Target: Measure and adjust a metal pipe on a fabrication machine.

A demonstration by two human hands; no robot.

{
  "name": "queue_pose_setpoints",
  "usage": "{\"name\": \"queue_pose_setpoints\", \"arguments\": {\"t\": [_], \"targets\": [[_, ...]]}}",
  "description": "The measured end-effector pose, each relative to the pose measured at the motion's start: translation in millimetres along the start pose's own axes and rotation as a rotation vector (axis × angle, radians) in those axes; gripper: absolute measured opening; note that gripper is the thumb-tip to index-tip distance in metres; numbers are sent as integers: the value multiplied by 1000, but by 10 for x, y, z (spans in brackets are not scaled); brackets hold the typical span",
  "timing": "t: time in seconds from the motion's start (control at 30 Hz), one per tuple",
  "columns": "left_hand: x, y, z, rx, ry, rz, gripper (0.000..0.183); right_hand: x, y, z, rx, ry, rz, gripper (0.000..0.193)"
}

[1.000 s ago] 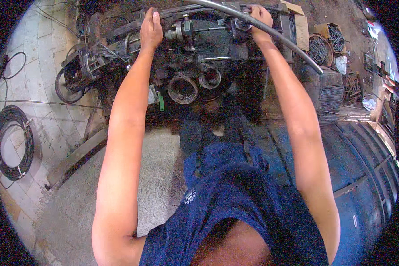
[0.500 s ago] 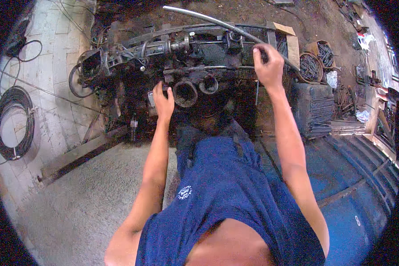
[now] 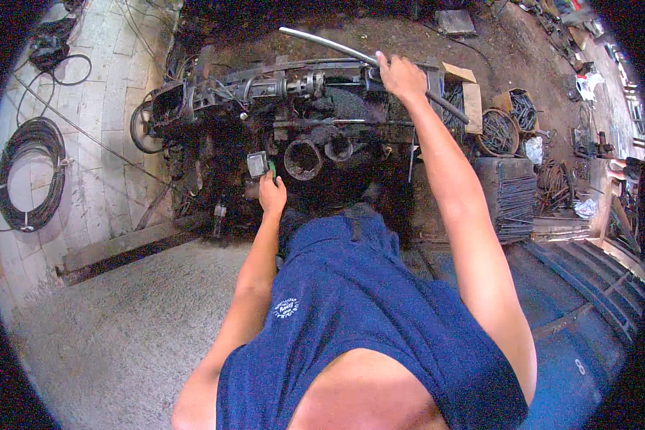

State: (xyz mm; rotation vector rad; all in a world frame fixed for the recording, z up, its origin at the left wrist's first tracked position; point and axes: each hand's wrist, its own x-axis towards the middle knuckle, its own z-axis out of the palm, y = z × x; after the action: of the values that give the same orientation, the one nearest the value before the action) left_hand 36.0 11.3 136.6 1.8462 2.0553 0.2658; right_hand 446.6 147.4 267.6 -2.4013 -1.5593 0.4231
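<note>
Bar [image 3: 322, 44] is held or rested slantwise over far side of dark, greasy machine [image 3: 261, 87]; pale metal end pointed far left, darker end to the right. Bar is crossed mid-length by right hand [image 3: 403, 77], fingers bent over it; whether it is clasped or only touched cannot be told. Green handle [image 3: 271, 168] is met by left hand [image 3: 272, 195], nearer and further left, thumb and fingers brought close about it; firmness of pinch cannot be told, too small. Handle is seen just beside small clear square container [image 3: 256, 165], right edge, at machine's near side. Two round cups, larger [image 3: 302, 178] and smaller [image 3: 339, 148], are set just right of left hand. To the right: round basket [image 3: 480, 140] filled with metal pieces, open carton [image 3: 534, 118] filled likewise, both behind dark stacked block [image 3: 489, 186]. Coiled black cable [image 3: 11, 179] is laid on pale tiles, far left. Blue panel [image 3: 545, 383] is seen at near right. Dark blue shirt [image 3: 380, 287] is worn.
</note>
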Motion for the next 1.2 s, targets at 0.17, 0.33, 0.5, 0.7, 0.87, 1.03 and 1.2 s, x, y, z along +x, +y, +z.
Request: {"name": "queue_pose_setpoints", "arguments": {"t": [0.17,0.33,0.5,0.7,0.87,1.03,1.2], "targets": [[-30,57,-26,19,29,0,35,33,55,43,-8,-9,3,69],[-10,-14,-4,27,50,-4,33,61,26,33,-76,20,-19,67],[-18,-32,3,-1,64,20,33,124,83,46,-19,8,-188,60],[-19,-24,-4,26,83,20,33,185,58,-23,55,-104,-21,63],[-27,-33,11,3,43,6,34,222,71,-6,76,-114,131,64],[-34,-71,36,-10,62,34,34,197,12,-44,85,-89,161,59],[-45,-91,27,-15,98,83,34,132,-101,-193,44,-198,180,62]]}}
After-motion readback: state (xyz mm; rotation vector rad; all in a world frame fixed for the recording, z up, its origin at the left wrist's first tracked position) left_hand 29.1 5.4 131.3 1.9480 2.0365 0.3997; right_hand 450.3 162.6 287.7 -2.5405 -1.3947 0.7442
